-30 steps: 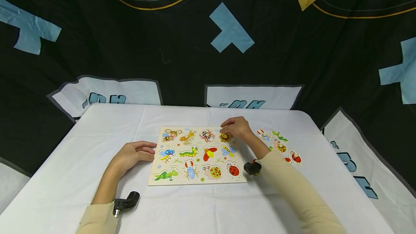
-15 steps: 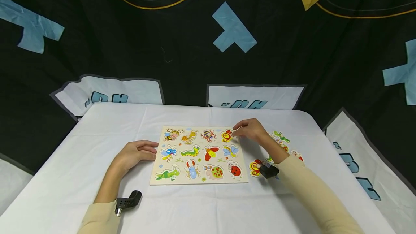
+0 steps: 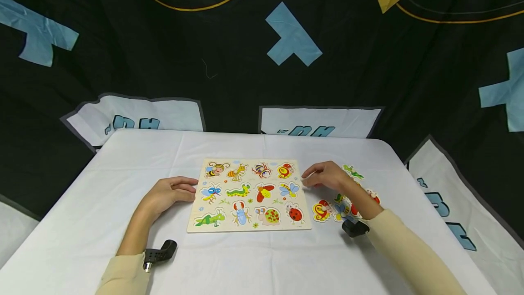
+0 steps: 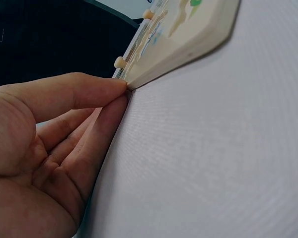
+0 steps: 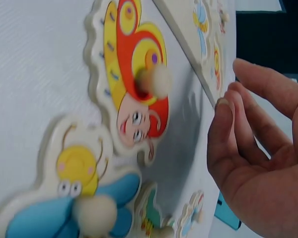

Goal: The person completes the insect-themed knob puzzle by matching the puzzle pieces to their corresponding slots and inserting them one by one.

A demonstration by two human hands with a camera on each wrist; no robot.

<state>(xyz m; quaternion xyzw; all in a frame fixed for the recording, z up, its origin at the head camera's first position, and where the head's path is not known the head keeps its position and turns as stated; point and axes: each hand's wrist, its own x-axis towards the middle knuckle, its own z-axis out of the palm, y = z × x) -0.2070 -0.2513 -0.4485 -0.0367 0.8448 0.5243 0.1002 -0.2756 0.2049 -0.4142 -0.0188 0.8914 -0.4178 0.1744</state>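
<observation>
A pale wooden insect puzzle board (image 3: 245, 228) lies flat on the white cloth. At its left edge rests my left hand (image 3: 168, 195); the left wrist view shows thumb and fingertips touching the side of the board. Wooden knobs (image 4: 120, 62) stand up from that side. My right hand (image 3: 327, 174) hovers just past the board's right edge, fingers loosely bent and thumb apart, holding nothing. Beneath its wrist lie loose knobbed pieces, including a red and yellow butterfly (image 5: 139, 54) and a blue-winged insect (image 5: 39, 218). The forearm hides part of the group.
More loose pieces, such as a green insect (image 3: 353, 172) and a ladybird (image 3: 373, 195), lie right of the board, partly behind the forearm. The table's white cloth (image 3: 229, 267) runs back to a black curtain (image 3: 229, 58) with blue shapes.
My right hand has left the board's top-right picture and moved right and nearer, uncovering that picture and the butterfly piece. My left hand stays at the board's left edge.
</observation>
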